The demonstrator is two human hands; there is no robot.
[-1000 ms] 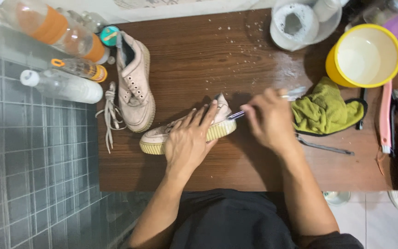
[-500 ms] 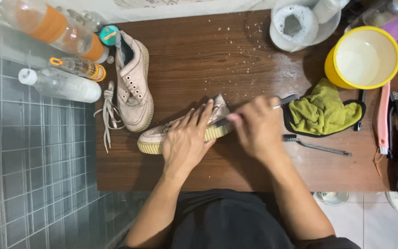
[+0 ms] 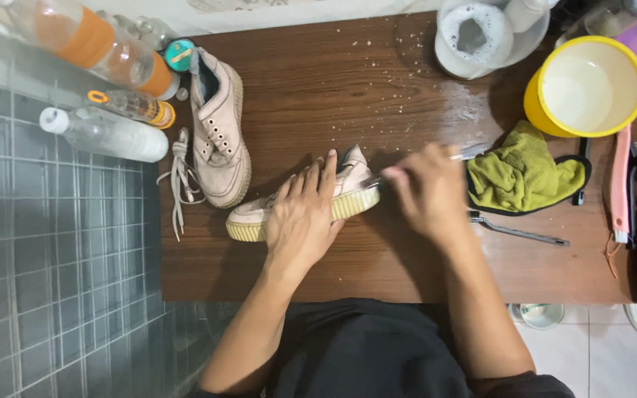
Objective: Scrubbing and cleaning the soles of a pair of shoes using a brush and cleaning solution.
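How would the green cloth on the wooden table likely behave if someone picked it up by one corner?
The green cloth lies crumpled in soft folds, so it would probably hang limp rather than keep its shape. It looks thin, so likely light. The table around it looks wet, so it may be damp and cling slightly.

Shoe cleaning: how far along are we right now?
Done: laces are out and lie beside the second shoe. In hand: the left hand pins the shoe on its side while the right hand works a small brush at its heel end. Left: the second shoe lies untouched; the green cloth lies unused.
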